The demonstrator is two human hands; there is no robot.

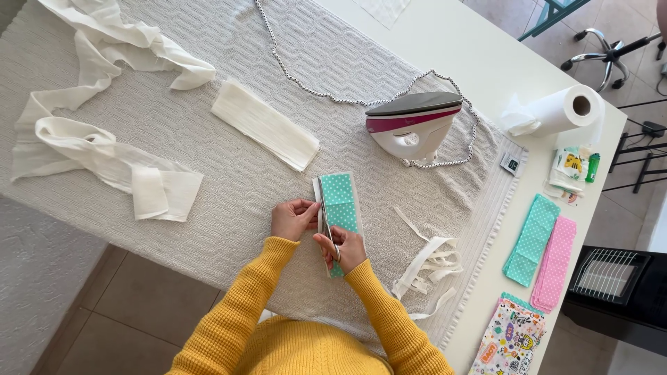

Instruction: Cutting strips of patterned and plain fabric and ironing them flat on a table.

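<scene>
- Right hand [345, 248] closed around scissors [326, 222], blades running along the left edge of the teal strip [340, 208], pointing toward 12 o'clock.
- Left hand [295, 217] at 9 o'clock of the blades, fingertips pinched on the white margin of the strip, palm partly curled, nothing else held.
- Teal strip lying flat on the pad [229, 167] just ahead of the torso, near the table's front edge, long axis from 12 to 6 o'clock.
- Risk, as a judgement: left fingertips very near the blades; a nick possible if the pinch creeps closer.
- Risk: thin fabric likely to slide on the textured pad, sending the cut off line into the teal dots.
- Risk: iron [415, 123] standing at 1 o'clock, soleplate up and angled; whether hot, cannot tell; cord [313, 83] looped behind it, a snag by a sleeve could topple it.
- Strip: soft cotton-like cloth, teal with small white dots, narrow rectangle with a pale backing showing as a border.
- Scissors: slim metal, mostly hidden by the hand.
- Offcuts [427, 267] at 4 o'clock: limp white ribbons, tangled.
- Folded white piece [265, 125] at 11 o'clock: crisp, pleated rectangle.
- White lengths [104, 149] at 9 to 10 o'clock: gauzy, crumpled, looping.
- Pad: woven, raised zigzag pattern, off-white.
- At 3 o'clock, on bare table [458, 42]: teal and pink stacks [540, 246], paper roll [563, 110].
</scene>
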